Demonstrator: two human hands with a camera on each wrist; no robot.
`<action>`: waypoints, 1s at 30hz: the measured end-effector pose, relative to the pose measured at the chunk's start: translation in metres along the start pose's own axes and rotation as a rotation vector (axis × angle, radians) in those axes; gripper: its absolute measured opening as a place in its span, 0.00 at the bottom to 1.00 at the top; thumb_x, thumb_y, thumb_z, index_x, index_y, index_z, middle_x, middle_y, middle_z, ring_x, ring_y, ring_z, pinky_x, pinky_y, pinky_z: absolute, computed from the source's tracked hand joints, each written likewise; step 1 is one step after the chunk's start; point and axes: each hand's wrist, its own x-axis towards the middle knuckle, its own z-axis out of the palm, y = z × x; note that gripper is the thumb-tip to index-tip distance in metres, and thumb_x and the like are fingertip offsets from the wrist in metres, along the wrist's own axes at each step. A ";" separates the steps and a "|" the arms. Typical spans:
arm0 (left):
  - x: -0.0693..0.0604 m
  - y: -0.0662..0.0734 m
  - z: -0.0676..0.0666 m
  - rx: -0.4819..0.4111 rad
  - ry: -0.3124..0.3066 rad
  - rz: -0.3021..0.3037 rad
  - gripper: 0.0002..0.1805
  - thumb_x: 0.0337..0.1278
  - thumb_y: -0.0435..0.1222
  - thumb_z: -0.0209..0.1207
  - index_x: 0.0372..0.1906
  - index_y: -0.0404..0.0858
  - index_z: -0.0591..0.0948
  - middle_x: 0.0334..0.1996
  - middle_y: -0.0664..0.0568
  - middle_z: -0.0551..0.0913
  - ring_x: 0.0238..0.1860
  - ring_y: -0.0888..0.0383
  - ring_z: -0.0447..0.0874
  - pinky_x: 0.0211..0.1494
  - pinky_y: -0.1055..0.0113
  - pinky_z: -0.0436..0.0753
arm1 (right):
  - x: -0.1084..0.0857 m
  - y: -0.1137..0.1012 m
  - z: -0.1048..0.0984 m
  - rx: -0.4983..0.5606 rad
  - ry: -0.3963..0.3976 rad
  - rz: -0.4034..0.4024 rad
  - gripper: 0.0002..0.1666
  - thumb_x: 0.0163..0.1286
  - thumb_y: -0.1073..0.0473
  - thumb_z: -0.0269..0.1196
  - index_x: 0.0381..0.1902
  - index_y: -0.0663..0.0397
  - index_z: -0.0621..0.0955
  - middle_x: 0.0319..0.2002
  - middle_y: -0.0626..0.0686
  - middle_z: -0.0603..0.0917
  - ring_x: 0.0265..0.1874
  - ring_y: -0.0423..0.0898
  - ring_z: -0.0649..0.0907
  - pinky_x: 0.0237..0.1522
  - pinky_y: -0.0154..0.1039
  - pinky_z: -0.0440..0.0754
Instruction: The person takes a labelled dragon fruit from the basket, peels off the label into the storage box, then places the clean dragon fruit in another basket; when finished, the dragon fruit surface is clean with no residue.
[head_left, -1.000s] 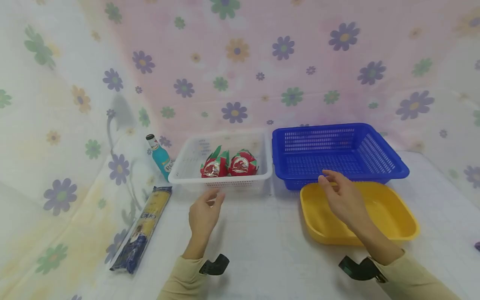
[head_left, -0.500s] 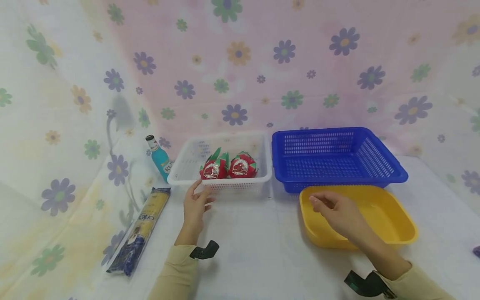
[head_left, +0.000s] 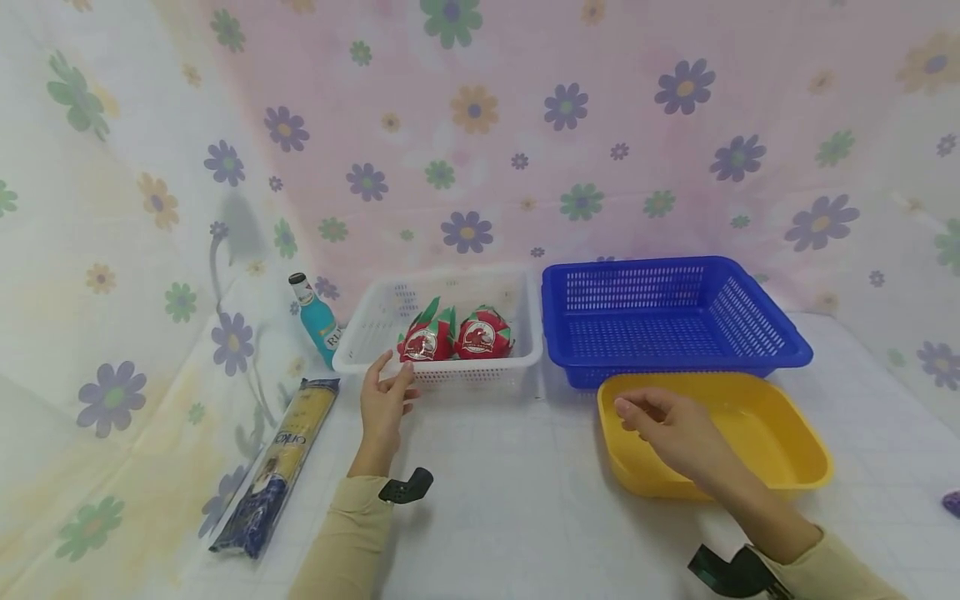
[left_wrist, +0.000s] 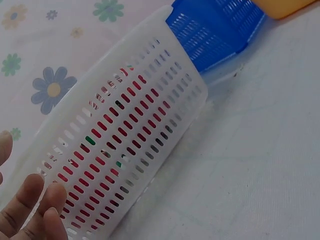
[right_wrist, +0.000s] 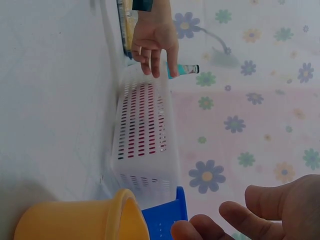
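Note:
My left hand (head_left: 384,412) is at the front left of the white basket (head_left: 480,368), fingers spread and relaxed near its rim. Whether they touch the rim, I cannot tell. Inside that basket sit two red dragon fruits (head_left: 420,343) with green leaf tips and round labels, partly seen through the slots in the left wrist view. Over the left part of the yellow basin (head_left: 622,467) hovers my right hand (head_left: 678,433), its fingers loosely curled around nothing. The left hand (right_wrist: 156,37) also shows in the right wrist view, beside the basket's end.
A blue slotted basket (head_left: 675,360) stands behind the yellow basin. Left of the white basket is a bottle (head_left: 318,321) of turquoise drink. A long packet of spaghetti (head_left: 279,467) lies at the left. Flowered cloth (head_left: 517,183) hangs behind everything.
My left hand has moved left and forward to the white basket's rim, its fingers opening out. The right hand has drawn back slightly over the yellow basin. Baskets and fruits stay put.

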 end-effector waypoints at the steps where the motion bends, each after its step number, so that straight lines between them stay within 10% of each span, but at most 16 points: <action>1: 0.001 0.000 0.000 0.001 0.005 0.000 0.33 0.65 0.54 0.58 0.73 0.56 0.63 0.54 0.39 0.82 0.31 0.65 0.84 0.38 0.72 0.80 | 0.000 0.000 0.000 0.003 -0.001 0.001 0.29 0.73 0.39 0.55 0.58 0.54 0.80 0.44 0.54 0.87 0.44 0.48 0.84 0.47 0.45 0.86; 16: 0.015 -0.003 0.004 -0.082 0.052 0.005 0.30 0.65 0.50 0.60 0.70 0.53 0.68 0.33 0.58 0.82 0.24 0.65 0.82 0.33 0.75 0.81 | -0.001 -0.003 -0.001 0.041 -0.001 -0.039 0.26 0.74 0.42 0.56 0.55 0.57 0.81 0.43 0.55 0.87 0.43 0.49 0.84 0.42 0.32 0.82; 30: 0.018 -0.016 0.010 -0.119 0.061 0.031 0.27 0.65 0.52 0.59 0.66 0.55 0.68 0.39 0.51 0.85 0.27 0.61 0.83 0.31 0.74 0.78 | 0.010 -0.014 0.000 0.037 -0.023 -0.074 0.24 0.74 0.44 0.56 0.53 0.58 0.82 0.43 0.55 0.87 0.42 0.47 0.84 0.41 0.33 0.85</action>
